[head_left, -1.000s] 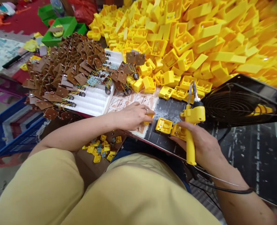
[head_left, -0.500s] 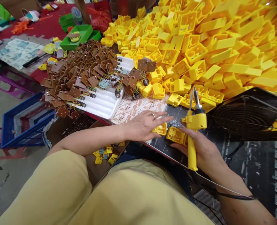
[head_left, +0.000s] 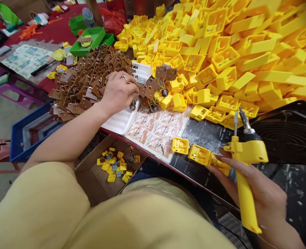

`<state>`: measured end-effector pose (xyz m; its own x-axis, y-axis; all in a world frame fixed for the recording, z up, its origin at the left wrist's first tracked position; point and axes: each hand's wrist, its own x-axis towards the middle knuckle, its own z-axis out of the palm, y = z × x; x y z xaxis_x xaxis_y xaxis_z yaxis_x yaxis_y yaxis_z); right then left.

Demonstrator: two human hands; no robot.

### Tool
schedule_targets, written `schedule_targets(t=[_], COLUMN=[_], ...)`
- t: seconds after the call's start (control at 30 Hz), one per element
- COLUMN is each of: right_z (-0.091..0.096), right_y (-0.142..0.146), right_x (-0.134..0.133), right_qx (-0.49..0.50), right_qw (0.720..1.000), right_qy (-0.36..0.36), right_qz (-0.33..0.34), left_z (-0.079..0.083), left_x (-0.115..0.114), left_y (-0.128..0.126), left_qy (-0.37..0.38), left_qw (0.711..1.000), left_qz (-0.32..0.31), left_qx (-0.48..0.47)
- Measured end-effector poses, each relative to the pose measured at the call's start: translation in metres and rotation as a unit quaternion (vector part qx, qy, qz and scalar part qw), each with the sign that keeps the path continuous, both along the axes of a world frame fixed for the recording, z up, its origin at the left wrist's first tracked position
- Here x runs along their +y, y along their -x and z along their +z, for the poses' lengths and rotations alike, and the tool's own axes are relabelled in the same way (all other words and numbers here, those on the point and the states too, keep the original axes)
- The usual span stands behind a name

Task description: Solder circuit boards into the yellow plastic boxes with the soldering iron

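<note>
My left hand [head_left: 119, 90] is over the heap of brown circuit boards [head_left: 75, 76] and the white foam tray [head_left: 123, 117]. Its fingers curl downward in a pinch, and the tips are hidden behind the hand. My right hand [head_left: 261, 190] wraps round a yellow soldering gun [head_left: 246, 197] whose metal tip points up and away. The thumb and fingers of that hand also touch a small yellow plastic case [head_left: 221, 166] at the table edge. Two more open yellow cases, a left one [head_left: 180, 145] and a middle one [head_left: 199, 154], lie in a row beside it.
A large heap of yellow cases [head_left: 220, 52] fills the back right. A black fan [head_left: 290, 128] stands at right. Below the table edge, a cardboard box [head_left: 90, 183] holds small yellow and grey parts. Green trays [head_left: 95, 38] sit behind the boards; a blue crate [head_left: 16, 145] is at left.
My left hand has left the yellow cases and moved left and away to the board heap. My right hand, with the soldering gun, has shifted right and nearer, showing another yellow case by its fingers.
</note>
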<state>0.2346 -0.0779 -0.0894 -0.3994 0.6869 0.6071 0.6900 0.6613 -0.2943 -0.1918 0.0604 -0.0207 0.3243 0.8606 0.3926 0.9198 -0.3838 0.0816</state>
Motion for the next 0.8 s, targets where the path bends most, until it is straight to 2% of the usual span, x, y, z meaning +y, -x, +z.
schedule_targets(t=[0.1, 0.2, 0.3, 0.37, 0.43, 0.47, 0.53, 0.6, 0.7, 0.8], right_z=[0.001, 0.004, 0.002, -0.001, -0.004, -0.004, 0.000, 0.008, 0.021, 0.032], right_y=[0.010, 0.034, 0.060, 0.068, 0.065, 0.061, 0.050, 0.039, 0.023, 0.004], right_x=[0.005, 0.020, 0.036, 0.041, 0.041, 0.040, 0.034, 0.027, 0.014, 0.000], right_qx=[0.003, 0.008, -0.025, -0.045, -0.057, -0.059, -0.054, -0.037, 0.022, 0.059], right_qw=[1.000, 0.999, 0.996, 0.994, 0.994, 0.995, 0.997, 0.998, 0.999, 0.997], right_qy=[0.020, 0.003, 0.019, 0.033, 0.041, 0.040, 0.028, 0.012, -0.025, -0.044], right_qz=[-0.003, 0.042, 0.088, 0.097, 0.083, 0.072, 0.053, 0.041, 0.018, 0.008], left_z=[0.004, 0.021, 0.034, 0.033, 0.021, 0.012, -0.010, -0.031, -0.049, -0.049], left_x=[0.010, 0.020, 0.022, 0.016, 0.003, -0.006, -0.025, -0.043, -0.059, -0.064], left_y=[-0.003, -0.018, -0.050, -0.075, -0.099, -0.109, -0.125, -0.136, -0.145, -0.148], left_qy=[0.019, 0.037, 0.063, 0.107, 0.169, 0.196, 0.227, 0.220, 0.207, 0.216], left_qw=[0.981, 0.921, 0.870, 0.850, 0.846, 0.855, 0.886, 0.918, 0.940, 0.944], left_qz=[0.007, -0.004, -0.075, -0.117, -0.152, -0.174, -0.229, -0.256, -0.242, -0.220], left_qx=[-0.193, -0.389, -0.483, -0.502, -0.482, -0.447, -0.334, -0.210, -0.120, -0.116])
